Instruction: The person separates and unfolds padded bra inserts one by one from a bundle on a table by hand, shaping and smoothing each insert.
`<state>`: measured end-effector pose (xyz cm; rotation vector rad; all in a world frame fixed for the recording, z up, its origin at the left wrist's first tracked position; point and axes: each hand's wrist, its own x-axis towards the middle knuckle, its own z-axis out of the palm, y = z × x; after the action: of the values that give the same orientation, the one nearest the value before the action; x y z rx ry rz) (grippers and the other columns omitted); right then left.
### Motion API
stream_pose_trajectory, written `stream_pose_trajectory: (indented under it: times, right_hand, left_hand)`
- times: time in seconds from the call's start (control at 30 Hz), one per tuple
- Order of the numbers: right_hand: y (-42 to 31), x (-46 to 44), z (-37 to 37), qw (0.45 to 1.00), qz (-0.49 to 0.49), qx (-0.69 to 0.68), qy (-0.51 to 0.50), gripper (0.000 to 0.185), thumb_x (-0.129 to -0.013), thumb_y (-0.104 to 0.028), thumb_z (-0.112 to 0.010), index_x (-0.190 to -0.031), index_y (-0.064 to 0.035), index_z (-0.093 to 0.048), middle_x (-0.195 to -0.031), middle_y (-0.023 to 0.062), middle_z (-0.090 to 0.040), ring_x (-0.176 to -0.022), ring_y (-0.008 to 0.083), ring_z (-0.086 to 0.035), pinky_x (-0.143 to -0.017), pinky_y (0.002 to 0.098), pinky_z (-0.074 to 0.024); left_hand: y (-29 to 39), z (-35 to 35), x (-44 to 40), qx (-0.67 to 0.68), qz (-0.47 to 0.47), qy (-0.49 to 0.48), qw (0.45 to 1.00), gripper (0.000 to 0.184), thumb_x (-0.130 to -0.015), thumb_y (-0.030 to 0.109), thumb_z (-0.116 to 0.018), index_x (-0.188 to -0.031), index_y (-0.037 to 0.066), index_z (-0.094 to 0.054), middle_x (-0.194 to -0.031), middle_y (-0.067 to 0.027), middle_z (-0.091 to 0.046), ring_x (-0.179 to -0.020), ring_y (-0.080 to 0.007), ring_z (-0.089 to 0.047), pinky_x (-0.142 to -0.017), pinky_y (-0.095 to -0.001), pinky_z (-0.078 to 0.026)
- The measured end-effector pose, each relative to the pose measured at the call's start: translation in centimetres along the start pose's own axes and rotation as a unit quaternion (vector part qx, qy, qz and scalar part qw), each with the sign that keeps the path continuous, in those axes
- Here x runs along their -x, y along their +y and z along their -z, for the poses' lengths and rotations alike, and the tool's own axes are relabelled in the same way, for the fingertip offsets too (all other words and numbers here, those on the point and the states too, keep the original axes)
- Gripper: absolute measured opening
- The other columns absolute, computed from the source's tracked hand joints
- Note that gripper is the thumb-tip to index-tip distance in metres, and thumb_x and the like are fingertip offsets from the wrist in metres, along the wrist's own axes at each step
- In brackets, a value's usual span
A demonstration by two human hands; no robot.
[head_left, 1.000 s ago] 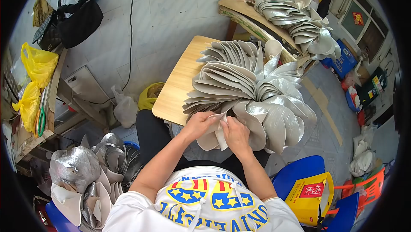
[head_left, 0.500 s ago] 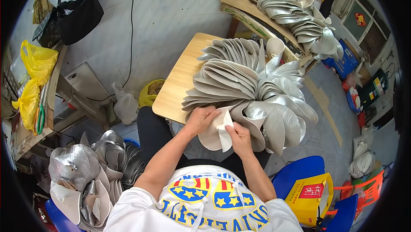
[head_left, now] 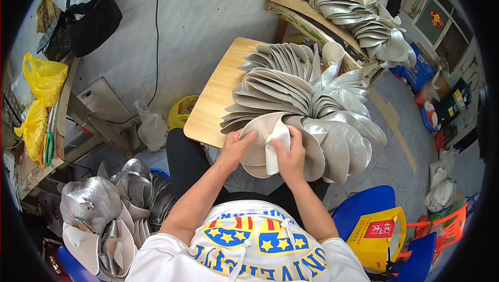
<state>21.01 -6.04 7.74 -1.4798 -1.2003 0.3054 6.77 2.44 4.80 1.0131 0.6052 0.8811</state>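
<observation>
A beige, rounded soft sheet (head_left: 257, 139) is held up in front of my body, at the near edge of a big pile. My left hand (head_left: 236, 150) grips its left rim, thumb on top and fingers behind. A white folded flap (head_left: 271, 158) stands at the middle of the sheet. My right hand (head_left: 291, 156) is closed on this flap's right side, thumb in front. Around and behind them fans a pile of similar curved sheets (head_left: 275, 92), grey-beige on one face and silvery foil (head_left: 343, 149) on the other. How the held sheet joins the pile is hidden.
The pile rests on a light wooden table (head_left: 213, 97). More foil sheets lie on a bench (head_left: 291, 9) at back right and in a heap (head_left: 93, 204) at lower left. A yellow bag (head_left: 377, 238) is on a blue chair (head_left: 358, 206) at right. Plastic bags (head_left: 152, 131) sit by the wall.
The held sheet has been raised and turned to face me more. My left hand has moved down its left rim, while my right hand has shifted up along the white flap.
</observation>
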Motion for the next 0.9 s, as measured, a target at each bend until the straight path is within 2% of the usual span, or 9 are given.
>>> stream_pose_trajectory:
  times: [0.1, 0.13, 0.23, 0.37, 0.4, 0.53, 0.63, 0.77, 0.9]
  right_hand:
    - [1.2, 2.8, -0.5, 0.977, 0.18, 0.099, 0.059, 0.074, -0.073, -0.017, -0.082, -0.13, 0.0018, -0.039, -0.114, 0.0204, -0.057, -0.094, 0.0287, -0.063, -0.079, 0.0361, -0.051]
    - [0.5, 3.4, 0.1, 0.951, 0.246, 0.184, 0.038, 0.085, -0.066, -0.015, -0.085, -0.134, 0.0008, -0.035, -0.119, 0.025, -0.051, -0.095, 0.0377, -0.061, -0.077, 0.0397, -0.0517]
    - [1.9, 5.1, -0.4, 0.95, 0.188, 0.248, -0.005, 0.086, -0.065, -0.014, -0.084, -0.134, 0.0016, -0.035, -0.112, 0.0264, -0.051, -0.091, 0.0448, -0.058, -0.074, 0.0431, -0.052]
    - [3.4, 4.0, 1.1, 0.943, 0.187, 0.275, -0.032, 0.051, -0.072, -0.002, -0.073, -0.12, -0.0073, -0.056, -0.092, 0.0151, -0.056, -0.08, 0.038, -0.06, -0.062, 0.0417, -0.0508]
    - [3.0, 3.6, 1.6, 0.936, 0.21, 0.282, -0.021, 0.04, -0.071, 0.005, -0.066, -0.107, -0.009, -0.065, -0.085, 0.0107, -0.056, -0.074, 0.0308, -0.061, -0.056, 0.0383, -0.0499]
    - [-0.2, 2.1, 2.7, 0.885, 0.339, 0.318, 0.043, 0.031, -0.064, 0.0, -0.066, -0.094, -0.0067, -0.069, -0.089, 0.0068, -0.058, -0.083, 0.0277, -0.061, -0.067, 0.034, -0.0514]
    - [0.2, 1.3, 2.6, 0.894, 0.365, 0.256, -0.031, 0.027, -0.064, 0.004, -0.068, -0.089, -0.0064, -0.068, -0.097, 0.0102, -0.061, -0.089, 0.0298, -0.061, -0.072, 0.0389, -0.0493]
    - [0.8, 0.7, 2.3, 0.939, 0.289, 0.165, -0.088, 0.016, -0.075, -0.003, -0.071, -0.09, -0.0023, -0.066, -0.083, 0.0119, -0.064, -0.081, 0.028, -0.063, -0.067, 0.0364, -0.0495]
    - [1.1, 0.7, 1.8, 0.988, 0.122, 0.081, -0.049, 0.013, -0.079, -0.009, -0.073, -0.085, -0.0022, -0.063, -0.078, 0.011, -0.062, -0.074, 0.0266, -0.062, -0.062, 0.0345, -0.048]
  left_hand:
    - [0.4, -1.1, 0.0, -0.009, -0.032, 0.026, 0.999, 0.025, -0.094, 0.02, -0.06, -0.109, 0.001, -0.067, -0.092, 0.0002, -0.067, -0.081, -0.0049, -0.057, -0.073, -0.0223, -0.047]
    - [0.4, -1.3, 0.0, -0.019, -0.038, 0.03, 0.999, 0.025, -0.095, 0.02, -0.059, -0.109, 0.001, -0.067, -0.092, 0.0005, -0.066, -0.08, -0.0045, -0.056, -0.072, -0.0221, -0.047]
    - [0.0, -2.0, 0.1, -0.044, -0.074, 0.037, 0.996, 0.026, -0.095, 0.02, -0.058, -0.11, 0.0, -0.066, -0.09, 0.0007, -0.066, -0.079, -0.004, -0.055, -0.071, -0.0214, -0.046]
    - [0.2, -1.2, -0.4, -0.086, -0.082, 0.045, 0.992, 0.026, -0.096, 0.02, -0.057, -0.11, 0.0, -0.066, -0.091, -0.0001, -0.066, -0.079, -0.0049, -0.055, -0.071, -0.0216, -0.047]
    - [0.2, -0.9, -0.6, -0.074, -0.078, 0.04, 0.993, 0.026, -0.096, 0.02, -0.057, -0.11, 0.001, -0.066, -0.091, -0.0003, -0.066, -0.079, -0.0052, -0.056, -0.071, -0.0219, -0.047]
    - [0.5, -0.2, -0.9, -0.035, -0.06, 0.01, 0.998, 0.027, -0.095, 0.021, -0.058, -0.112, 0.001, -0.065, -0.095, -0.0012, -0.066, -0.081, -0.0064, -0.058, -0.073, -0.0231, -0.048]
    - [1.2, 0.3, -0.6, -0.035, -0.031, -0.017, 0.999, 0.028, -0.094, 0.021, -0.059, -0.114, 0.002, -0.063, -0.097, -0.0017, -0.066, -0.084, -0.0066, -0.059, -0.076, -0.0233, -0.048]
    - [2.3, 0.5, 0.4, -0.019, -0.004, -0.081, 0.997, 0.028, -0.092, 0.022, -0.061, -0.113, 0.004, -0.062, -0.098, -0.0011, -0.065, -0.088, -0.0062, -0.058, -0.079, -0.0236, -0.047]
    - [1.9, 1.4, 0.2, 0.023, 0.032, -0.138, 0.99, 0.026, -0.091, 0.021, -0.063, -0.112, 0.005, -0.059, -0.099, -0.0001, -0.063, -0.09, -0.006, -0.057, -0.081, -0.0241, -0.046]
